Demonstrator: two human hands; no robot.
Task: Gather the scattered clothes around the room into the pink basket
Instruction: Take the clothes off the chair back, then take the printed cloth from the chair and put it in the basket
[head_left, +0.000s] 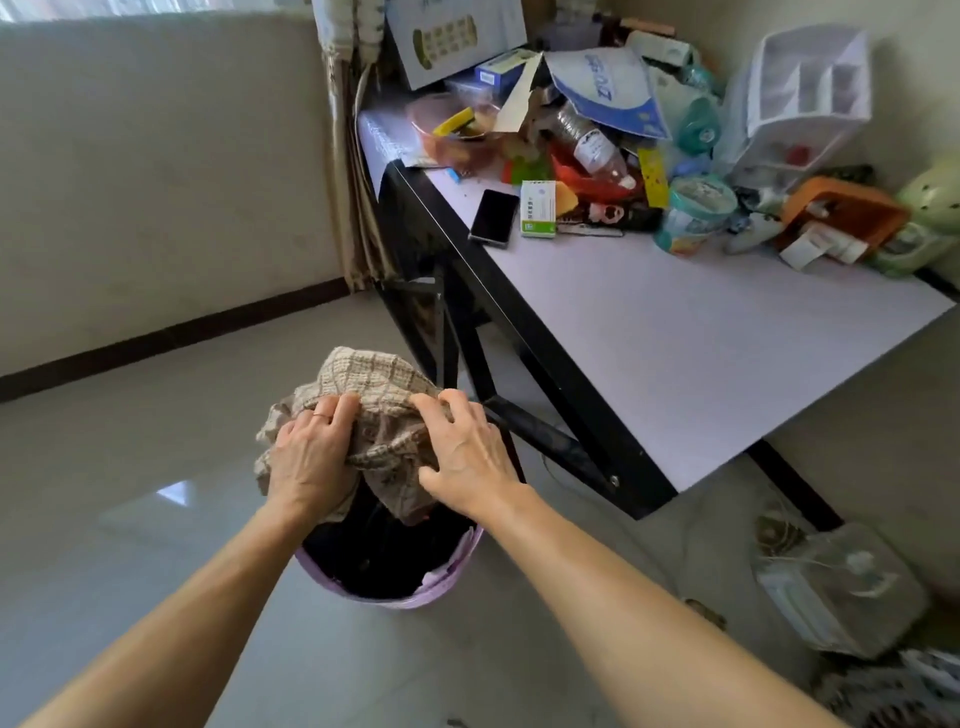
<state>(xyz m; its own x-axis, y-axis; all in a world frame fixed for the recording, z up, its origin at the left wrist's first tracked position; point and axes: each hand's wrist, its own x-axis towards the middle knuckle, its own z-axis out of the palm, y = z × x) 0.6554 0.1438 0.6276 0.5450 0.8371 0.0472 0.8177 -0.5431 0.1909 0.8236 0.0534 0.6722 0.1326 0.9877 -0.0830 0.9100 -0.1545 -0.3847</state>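
Pressing a beige checked garment (382, 415) down into the pink basket (457, 569), a person works with both bare hands over a tiled floor (156, 493). The left hand (310, 457) is closed on the cloth's left side, fingers curled into the folds; the right hand (465, 447) is likewise clenched on the right side, thumb tucked under a hanging fold. The garment sits bunched high above the basket's mouth, its lower folds trailing inside, where dark clothing (379, 551) already fills most of the space and a scrap of white fabric shows at the near rim.

The basket stands on the floor just beside the black leg frame (524, 421) of a white-topped table (701, 353). At the table's far end lies a heap of clutter: a dark phone (494, 216), a small green-and-white box (538, 209), a plastic bottle (589, 143) on its side, a white drawer organiser (810, 93) and an orange tray (847, 210).

The risk from here appears to be overflow: with the basket near full, the bulky garment may spring back up or spill over the rim once released. A hard one-sided push could also tip the light basket against the table's frame.
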